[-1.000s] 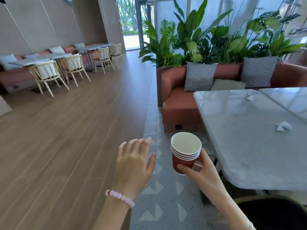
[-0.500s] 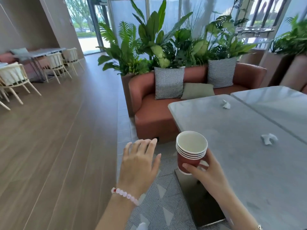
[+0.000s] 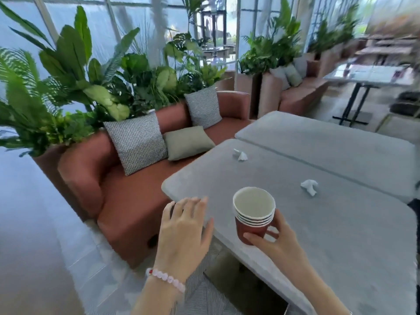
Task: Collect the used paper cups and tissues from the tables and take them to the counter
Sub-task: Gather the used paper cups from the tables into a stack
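Cups (image 3: pixel 253 214), stacked, now hang over the desk (image 3: pixel 341 246) instead of beside it, their base held by the right grip (image 3: pixel 279 244). Left grip (image 3: pixel 184 233), loose and empty, hovers at the desk corner. Near tissue (image 3: pixel 309 187) lies beyond the right grip, far tissue (image 3: pixel 240 155) farther.

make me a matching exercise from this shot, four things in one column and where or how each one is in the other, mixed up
Column 1
1. cup stack
2. near tissue
3. left hand
4. green cushion

Column 2
a. lies on the sofa
b. held in the right hand
c. open and empty, bead bracelet at the wrist
d. crumpled on the grey table

Pairs: 1-b, 2-d, 3-c, 4-a
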